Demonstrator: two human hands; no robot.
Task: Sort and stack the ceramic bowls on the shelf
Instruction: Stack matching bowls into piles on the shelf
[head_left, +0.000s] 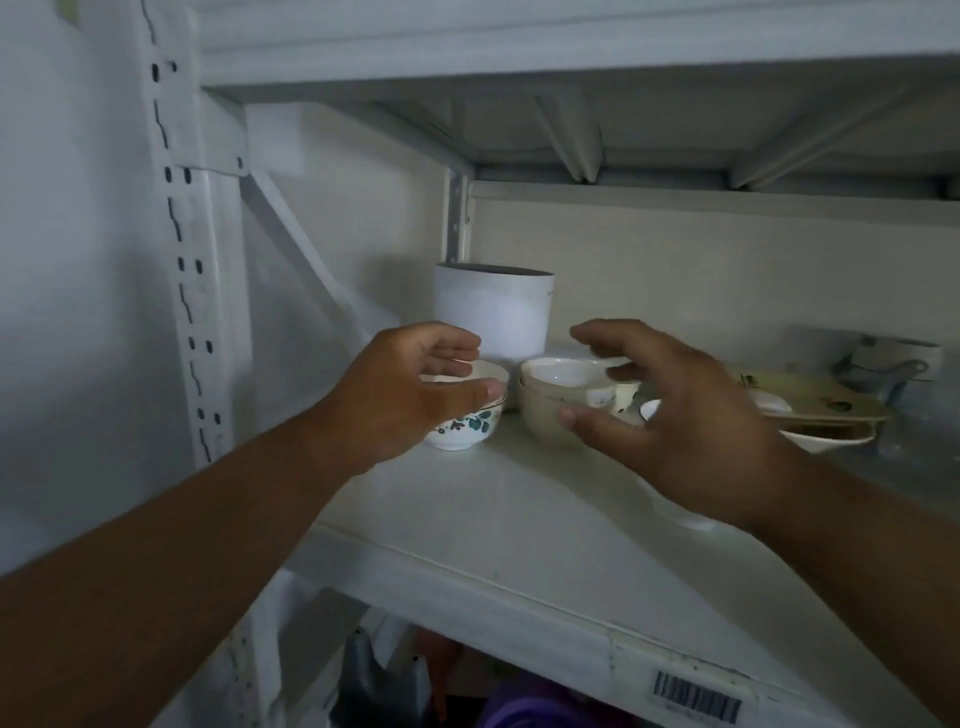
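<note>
The shelf (519, 519) carries all the ware; a white canister (493, 312) stands at the back. Sorting appears partly done: the cream bowls (545, 410) already sit nested at centre; mixed dishes (810, 405) at right remain unsorted. The floral bowl (467, 426) stands alone, just beside the stack. The left hand (400, 395) curls its grip around the floral bowl; the right hand (675, 415) hovers spread, holding nothing.

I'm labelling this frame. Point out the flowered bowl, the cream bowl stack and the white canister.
flowered bowl (467, 428), head view, painted side wall.
cream bowl stack (540, 410), head view, outer bowl's front wall.
white canister (493, 312), head view, front wall.
</note>
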